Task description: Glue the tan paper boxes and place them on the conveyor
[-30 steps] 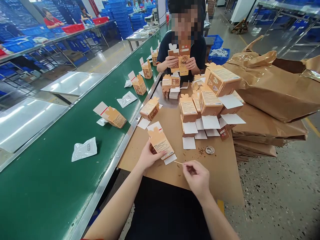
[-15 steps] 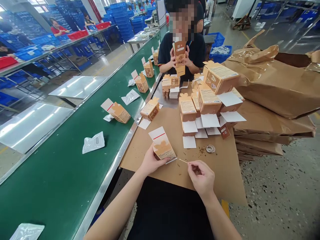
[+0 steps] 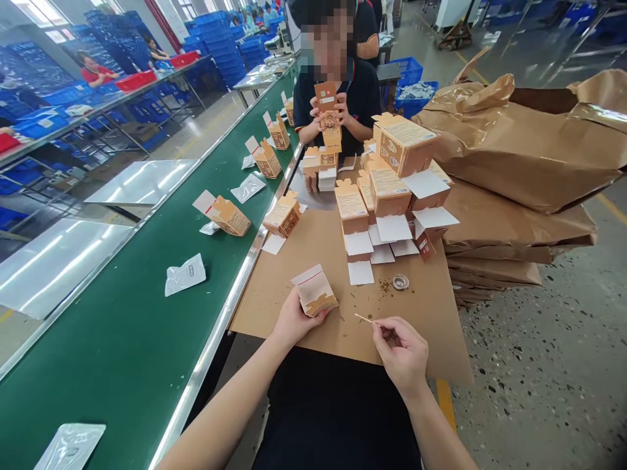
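Observation:
My left hand (image 3: 296, 321) is closed around a small orange-brown carton (image 3: 316, 292), tilted so its scalloped flaps and white inner flap face up. In my right hand (image 3: 402, 346) a thin cotton swab (image 3: 363, 318) is pinched, its tip pointing left toward the carton, a short gap away. Both hands are over the brown cardboard sheet (image 3: 431, 333) at its near edge. Beyond my right hand lies a small round clear dish (image 3: 400, 282), with brown specks scattered on the cardboard beside it.
Several cartons (image 3: 392, 189) are piled at the back of the cardboard. On the left, a green conveyor belt (image 3: 122, 333) carries cartons and silver pouches (image 3: 185, 275). A co-worker (image 3: 337, 98) opposite holds a carton. Large brown paper bundles (image 3: 519, 150) stand to the right.
My left hand has tipped the carton, so its open flapped end now shows instead of its printed side. The swab has stayed in my right hand. The whole view has shifted slightly.

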The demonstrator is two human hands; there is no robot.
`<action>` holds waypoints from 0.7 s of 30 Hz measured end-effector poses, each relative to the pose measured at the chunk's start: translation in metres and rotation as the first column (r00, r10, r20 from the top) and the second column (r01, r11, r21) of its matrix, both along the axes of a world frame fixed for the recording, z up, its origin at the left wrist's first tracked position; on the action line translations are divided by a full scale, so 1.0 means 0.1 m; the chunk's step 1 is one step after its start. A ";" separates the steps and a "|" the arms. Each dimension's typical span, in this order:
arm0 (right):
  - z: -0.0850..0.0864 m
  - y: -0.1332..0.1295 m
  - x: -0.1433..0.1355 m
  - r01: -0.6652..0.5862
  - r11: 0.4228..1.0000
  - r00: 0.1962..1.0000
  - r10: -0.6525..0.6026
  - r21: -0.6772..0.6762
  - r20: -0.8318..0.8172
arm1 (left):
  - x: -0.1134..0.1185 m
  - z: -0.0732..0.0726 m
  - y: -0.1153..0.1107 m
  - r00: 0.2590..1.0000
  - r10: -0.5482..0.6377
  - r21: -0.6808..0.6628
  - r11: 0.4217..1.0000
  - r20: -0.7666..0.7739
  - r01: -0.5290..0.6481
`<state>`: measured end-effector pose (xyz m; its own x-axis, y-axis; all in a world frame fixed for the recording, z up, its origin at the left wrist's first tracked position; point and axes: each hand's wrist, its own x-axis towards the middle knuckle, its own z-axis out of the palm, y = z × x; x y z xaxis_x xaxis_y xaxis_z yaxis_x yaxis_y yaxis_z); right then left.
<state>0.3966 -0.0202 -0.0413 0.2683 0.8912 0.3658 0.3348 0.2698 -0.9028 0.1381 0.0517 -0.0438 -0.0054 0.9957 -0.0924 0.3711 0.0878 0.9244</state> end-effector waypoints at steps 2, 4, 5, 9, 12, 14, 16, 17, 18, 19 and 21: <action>0.03 0.01 -0.03 -0.019 1.000 1.000 0.019 0.019 0.008 | -0.04 0.01 0.00 1.000 0.021 0.046 0.999 0.002 -0.021; 0.05 0.00 -0.04 -0.031 0.999 0.999 0.030 0.032 0.022 | -0.22 0.04 -0.01 0.992 0.119 0.110 0.987 -0.031 -0.115; 0.06 -0.01 -0.03 -0.033 0.999 0.999 0.032 0.039 0.029 | -0.37 0.07 -0.03 0.977 0.203 0.150 0.970 -0.066 -0.191; 0.05 -0.05 0.07 -0.018 0.997 0.997 0.013 0.070 0.071 | -1.26 0.22 -0.19 0.791 0.568 0.262 0.818 -0.226 -0.512; 0.04 -0.05 0.10 -0.006 0.997 0.995 -0.001 0.075 0.095 | -1.90 0.28 -0.33 0.627 0.726 0.178 0.682 -0.283 -0.709; 0.06 -0.02 0.07 -0.011 0.997 0.996 0.004 0.077 0.091 | -2.18 0.28 -0.35 0.537 0.787 0.102 0.588 -0.303 -0.803; 0.08 0.03 0.03 -0.028 0.996 0.997 0.022 0.084 0.078 | -2.35 0.26 -0.32 0.476 0.824 0.076 0.520 -0.308 -0.851; 0.09 0.06 0.02 -0.037 0.996 0.997 0.030 0.086 0.073 | -2.39 0.25 -0.29 0.462 0.836 0.078 0.503 -0.296 -0.861; 0.10 0.09 0.01 -0.042 0.996 0.997 0.036 0.084 0.070 | -2.41 0.22 -0.28 0.462 0.843 0.082 0.499 -0.276 -0.862; 0.12 0.10 0.02 -0.044 0.996 0.997 0.038 0.079 0.071 | -2.41 0.20 -0.28 0.471 0.845 0.088 0.505 -0.254 -0.858; 0.15 0.12 0.07 -0.027 0.997 0.997 0.022 0.074 0.072 | -2.35 0.13 -0.35 0.473 0.853 0.144 0.508 -0.218 -0.849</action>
<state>0.4037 -0.0084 -0.0264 0.2178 0.8665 0.4492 0.3896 0.3447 -0.8540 -0.0969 0.0167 -0.0310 -0.8699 0.4901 0.0550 0.3169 0.4699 0.8239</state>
